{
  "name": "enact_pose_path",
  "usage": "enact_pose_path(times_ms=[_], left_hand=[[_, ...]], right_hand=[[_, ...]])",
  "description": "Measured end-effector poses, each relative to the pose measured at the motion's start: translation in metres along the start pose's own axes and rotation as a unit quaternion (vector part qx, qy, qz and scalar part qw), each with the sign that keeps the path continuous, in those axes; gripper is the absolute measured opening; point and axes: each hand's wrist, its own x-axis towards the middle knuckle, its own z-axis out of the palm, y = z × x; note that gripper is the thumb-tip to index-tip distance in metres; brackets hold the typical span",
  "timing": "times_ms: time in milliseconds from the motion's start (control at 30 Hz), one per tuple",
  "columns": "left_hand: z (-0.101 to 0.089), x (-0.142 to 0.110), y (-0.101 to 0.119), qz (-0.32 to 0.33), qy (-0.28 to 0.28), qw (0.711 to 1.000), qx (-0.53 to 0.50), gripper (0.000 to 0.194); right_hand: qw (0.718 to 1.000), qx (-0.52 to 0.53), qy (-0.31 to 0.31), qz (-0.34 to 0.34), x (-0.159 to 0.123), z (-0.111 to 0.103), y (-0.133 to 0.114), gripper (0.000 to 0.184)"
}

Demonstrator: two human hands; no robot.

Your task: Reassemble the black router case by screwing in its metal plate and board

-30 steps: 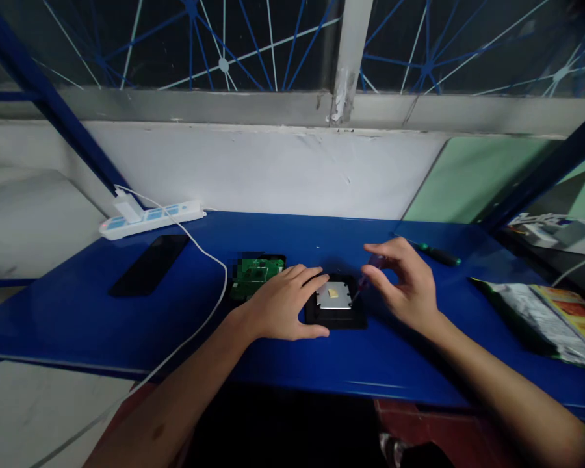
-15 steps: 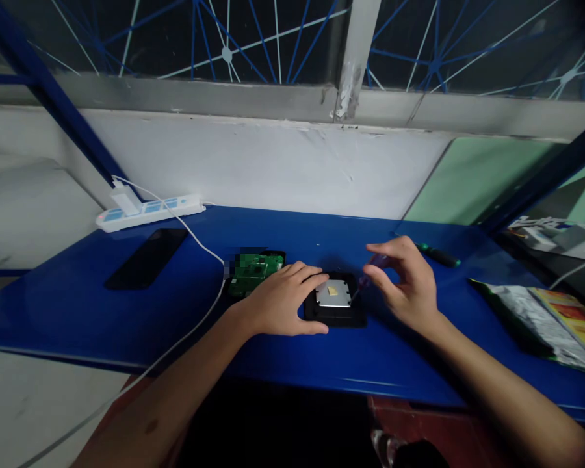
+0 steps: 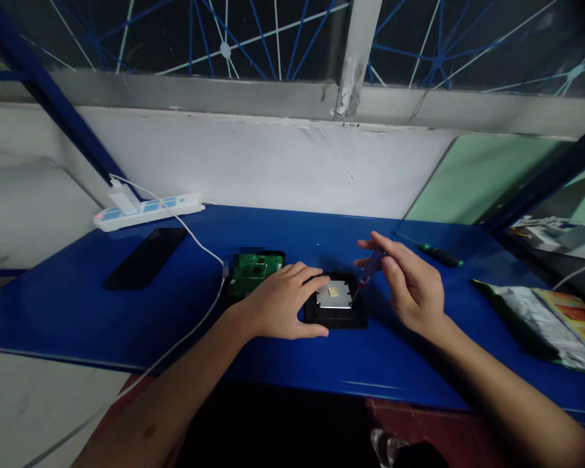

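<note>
A shallow black plastic case (image 3: 341, 320) lies on the blue table, with a silver metal plate (image 3: 340, 300) inside it. A small beige square (image 3: 333, 292) sits on the plate. My left hand (image 3: 285, 302) holds the case at its left side, fingertips over the far part and thumb along the near edge. In my right hand (image 3: 409, 279) is a screwdriver with a translucent purple handle (image 3: 372, 265), gripped between thumb and fingers. Its shaft tilts down to the plate's right edge; the exact tip contact is too small to tell. Partly behind my left hand lies a green circuit board (image 3: 258, 270) in a black shell.
A second screwdriver, dark green (image 3: 441, 255), lies at the back right. On the right is a shiny packet (image 3: 541, 318). A black phone (image 3: 146, 259) and a white power strip (image 3: 170, 206) are at the left; a white cable (image 3: 207, 312) crosses the table beside the board.
My right hand has turned and its fingers have shifted around the screwdriver handle, which shows more now. My left hand and the case have hardly moved.
</note>
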Motion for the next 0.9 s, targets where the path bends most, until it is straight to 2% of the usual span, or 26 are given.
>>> enact_pose_path(times_ms=[200, 367, 500, 633, 767, 900], left_hand=[[0.001, -0.003, -0.001, 0.020, 0.011, 1.000, 0.009, 0.081], [0.002, -0.002, -0.002, 0.026, 0.012, 0.999, 0.027, 0.084], [0.002, -0.001, -0.001, 0.026, 0.010, 0.999, 0.029, 0.083], [0.003, -0.001, -0.001, 0.027, 0.012, 0.999, 0.029, 0.082], [0.004, -0.003, 0.000, 0.019, 0.008, 0.999, 0.028, 0.078], [0.004, -0.003, 0.001, 0.018, 0.013, 0.999, 0.028, 0.076]], right_hand=[[0.998, 0.003, 0.054, -0.015, -0.001, 0.002, 0.011, 0.051], [0.999, -0.005, 0.021, -0.039, 0.000, -0.001, 0.008, 0.033], [1.000, -0.004, 0.014, -0.012, -0.002, 0.000, 0.001, 0.045], [0.999, -0.001, 0.047, -0.015, -0.004, 0.002, 0.004, 0.055], [0.997, -0.022, 0.049, -0.053, -0.002, 0.000, 0.012, 0.041], [0.998, -0.014, 0.028, -0.055, 0.000, -0.001, 0.012, 0.033]])
